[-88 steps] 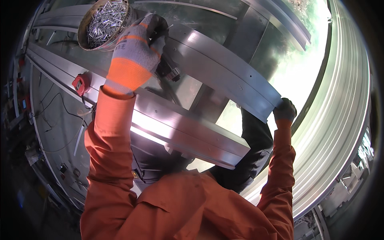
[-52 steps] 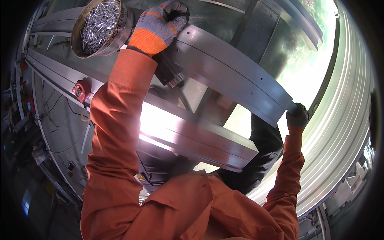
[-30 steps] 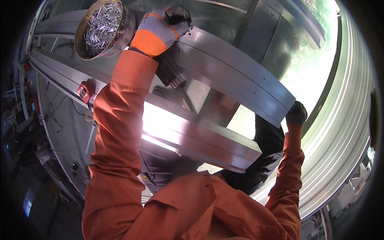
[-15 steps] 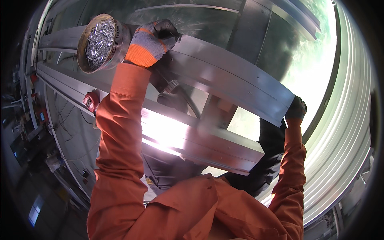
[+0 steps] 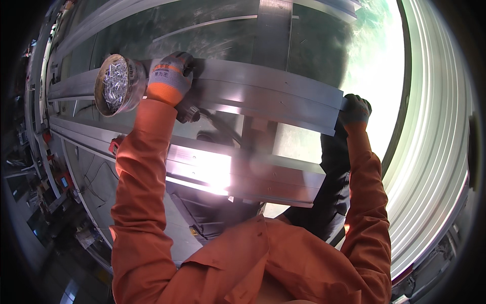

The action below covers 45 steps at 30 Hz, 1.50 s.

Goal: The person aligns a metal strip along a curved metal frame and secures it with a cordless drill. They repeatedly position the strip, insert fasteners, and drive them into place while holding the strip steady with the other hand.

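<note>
A long silver metal profile with small holes along it spans the space between my two gloved hands. My left hand, in a grey and orange glove, is closed over its far edge near the left part. At the profile's right end my right hand is wrapped round the edge, fingers curled. Just below my left wrist lies a dark tool with a ridged knob, partly hidden by the sleeve. A round tub full of short silvery pins, like rivets, stands tilted-looking beside my left hand.
Nearer to me runs a second metal profile, brightly lit on its left. A red tape measure sits by my left forearm, partly covered. Long ribbed pale panels are at the right. A crosspiece lies beyond the profile.
The profile's tilt has lessened in the picture, and its right end appears farther up and left. Both hands keep their grip on it. The whole view has shifted too.
</note>
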### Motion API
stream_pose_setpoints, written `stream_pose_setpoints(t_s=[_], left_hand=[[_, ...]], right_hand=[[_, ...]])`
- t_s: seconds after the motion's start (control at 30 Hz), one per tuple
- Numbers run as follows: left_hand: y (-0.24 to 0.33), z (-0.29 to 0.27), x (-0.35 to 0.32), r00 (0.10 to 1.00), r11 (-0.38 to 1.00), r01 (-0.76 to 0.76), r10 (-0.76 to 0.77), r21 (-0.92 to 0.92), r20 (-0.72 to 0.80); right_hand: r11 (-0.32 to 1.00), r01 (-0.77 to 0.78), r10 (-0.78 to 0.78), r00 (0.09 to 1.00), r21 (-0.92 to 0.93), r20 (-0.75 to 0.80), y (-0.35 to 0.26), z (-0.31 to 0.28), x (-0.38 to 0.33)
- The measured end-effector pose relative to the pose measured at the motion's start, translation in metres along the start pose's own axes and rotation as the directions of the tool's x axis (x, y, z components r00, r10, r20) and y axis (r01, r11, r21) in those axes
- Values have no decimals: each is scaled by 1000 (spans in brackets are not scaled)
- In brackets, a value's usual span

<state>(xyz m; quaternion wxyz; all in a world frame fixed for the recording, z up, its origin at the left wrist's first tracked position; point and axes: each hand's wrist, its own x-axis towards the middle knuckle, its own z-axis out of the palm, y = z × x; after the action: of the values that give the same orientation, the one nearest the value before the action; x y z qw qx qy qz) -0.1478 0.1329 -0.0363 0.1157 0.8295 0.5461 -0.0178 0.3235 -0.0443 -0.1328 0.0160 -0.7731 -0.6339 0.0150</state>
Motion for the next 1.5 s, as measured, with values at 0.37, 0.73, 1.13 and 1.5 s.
stream_pose_setpoints(t_s=[0.37,0.73,1.13,1.5], left_hand=[[12,5,2,998,949,17,-36,313,55],[14,7,6,978,952,201,-207,232,1],[9,-28,-61,981,988,139,-146,-63,-129],[18,-3,-127,839,810,512,-543,285,35]], right_hand=[[999,-37,35,997,27,63,1,-3,-2],[995,-89,84,988,37,129,5,-3,-1],[990,-139,129,971,35,203,10,-7,-5],[983,-178,157,945,45,286,4,-9,3]])
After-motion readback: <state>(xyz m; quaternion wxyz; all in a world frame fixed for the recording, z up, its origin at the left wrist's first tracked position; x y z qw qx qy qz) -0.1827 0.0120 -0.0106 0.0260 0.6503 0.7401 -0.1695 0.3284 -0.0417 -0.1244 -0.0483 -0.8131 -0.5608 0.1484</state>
